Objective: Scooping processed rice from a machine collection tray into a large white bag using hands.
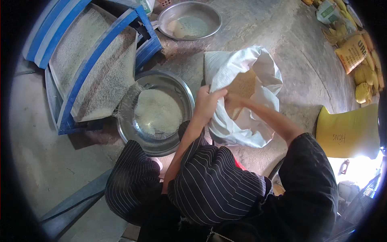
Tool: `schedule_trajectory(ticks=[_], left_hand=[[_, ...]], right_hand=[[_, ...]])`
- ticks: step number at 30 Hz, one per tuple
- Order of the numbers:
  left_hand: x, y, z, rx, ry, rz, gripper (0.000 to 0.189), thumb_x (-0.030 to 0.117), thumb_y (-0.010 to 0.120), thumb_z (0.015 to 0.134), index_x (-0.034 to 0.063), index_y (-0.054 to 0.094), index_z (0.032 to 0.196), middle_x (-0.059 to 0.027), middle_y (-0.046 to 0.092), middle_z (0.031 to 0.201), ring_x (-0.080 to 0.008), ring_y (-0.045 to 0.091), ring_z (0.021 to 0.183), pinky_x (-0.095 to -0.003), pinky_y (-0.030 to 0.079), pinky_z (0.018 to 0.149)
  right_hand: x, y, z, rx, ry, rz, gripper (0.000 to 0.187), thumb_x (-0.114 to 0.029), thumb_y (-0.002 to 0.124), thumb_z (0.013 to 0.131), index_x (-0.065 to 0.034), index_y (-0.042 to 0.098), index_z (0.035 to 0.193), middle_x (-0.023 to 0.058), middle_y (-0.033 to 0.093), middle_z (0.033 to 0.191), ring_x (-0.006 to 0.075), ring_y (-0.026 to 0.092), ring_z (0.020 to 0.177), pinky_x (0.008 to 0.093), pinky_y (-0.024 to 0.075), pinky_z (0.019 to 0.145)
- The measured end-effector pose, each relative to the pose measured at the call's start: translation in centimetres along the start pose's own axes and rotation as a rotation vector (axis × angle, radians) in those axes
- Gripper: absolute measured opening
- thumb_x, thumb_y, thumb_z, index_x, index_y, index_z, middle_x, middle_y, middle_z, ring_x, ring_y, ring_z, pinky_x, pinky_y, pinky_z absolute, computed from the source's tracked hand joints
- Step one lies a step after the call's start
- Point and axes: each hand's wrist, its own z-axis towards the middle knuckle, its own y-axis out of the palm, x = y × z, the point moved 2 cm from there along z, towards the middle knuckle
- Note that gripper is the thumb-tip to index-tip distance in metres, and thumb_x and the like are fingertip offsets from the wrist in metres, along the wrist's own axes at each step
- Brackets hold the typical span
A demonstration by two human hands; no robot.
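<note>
My left hand [206, 103] grips the near-left rim of a white woven sack [220, 68] that stands on the floor before me. Reaching into the sack's mouth from the right, my right hand [234, 102] is against brownish grain [244, 84] inside; its fingers are blurred and partly hidden. Left of the sack, a wide metal basin [189, 90] holds a heap of pale grain [158, 110]. Grain falls into this basin from the lower corner of a sloping tray [99, 93] in a blue frame [86, 63].
A second metal basin [216, 15] with some grain lies beyond. Filled sacks [352, 51] are piled at the far right, with a yellow container [347, 130] nearer. Close by my right side, a dark-rimmed vessel [275, 171] is partly hidden. A grey beam [78, 196] lies at lower left.
</note>
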Motion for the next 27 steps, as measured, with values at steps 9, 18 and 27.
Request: schedule_trajectory(ticks=[9,18,27], left_hand=[[1.2,-3.0,1.6,0.119,0.152,-0.16,0.021,0.015,0.061,0.071,-0.002,0.064,0.084,-0.0012,0.058,0.074,-0.0095,0.051,0.065,-0.0238,0.04,0.06],[-0.3,-4.7,0.9,0.183,0.049,-0.022,0.023,0.016,0.062,0.072,-0.0006,0.061,0.088,-0.003,0.059,0.078,-0.0109,0.053,0.068,-0.0249,0.04,0.062],[-1.2,-5.2,-0.3,0.193,0.073,-0.051,0.019,0.014,0.062,0.072,-0.0007,0.061,0.084,-0.0019,0.057,0.075,-0.0096,0.051,0.065,-0.0241,0.039,0.059]], right_hand=[[-5.9,-7.2,8.8,0.099,0.222,-0.129,0.032,-0.02,0.053,0.074,-0.0053,0.063,0.101,0.0204,0.063,0.085,0.0316,0.062,0.077,0.0396,0.0484,0.071],[-6.8,-2.5,-1.0,-0.177,0.286,-0.468,0.026,-0.022,0.056,0.07,-0.0034,0.064,0.085,0.0187,0.064,0.086,0.0325,0.063,0.078,0.0445,0.0488,0.069],[-4.2,-1.8,-7.7,-0.791,0.544,-0.542,0.038,-0.038,0.066,0.064,-0.0035,0.069,0.081,0.0163,0.066,0.085,0.0303,0.063,0.081,0.0414,0.0485,0.071]])
